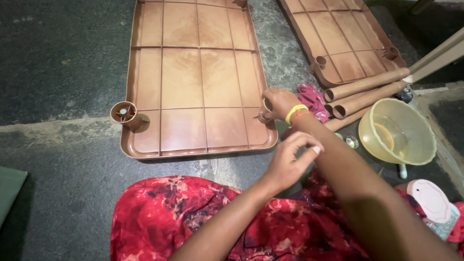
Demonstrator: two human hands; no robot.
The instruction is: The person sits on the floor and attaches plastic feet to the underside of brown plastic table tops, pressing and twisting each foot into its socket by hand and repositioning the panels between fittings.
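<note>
The person sat on the stone floor (63,159) in a red patterned garment (193,217), both bare arms stretched forward. The right hand (279,103) reached to the near right corner of a brown plastic shelf panel (193,77) lying upside down on the floor, its grip clenched around the round leg socket (265,110) at that corner. Yellow and orange bangles (296,114) circled the right wrist. The left hand (290,162) hovered just behind it, above the lap, fingers loosely curled and pinched together; whether its grip held anything small could not be told. A matching socket (124,114) stood at the panel's near left corner. To the right lay a second brown panel (338,38), several brown plastic tubes (367,92), a crumpled magenta cloth (311,99) and a translucent yellow bowl (398,133), all close together on the floor.
</note>
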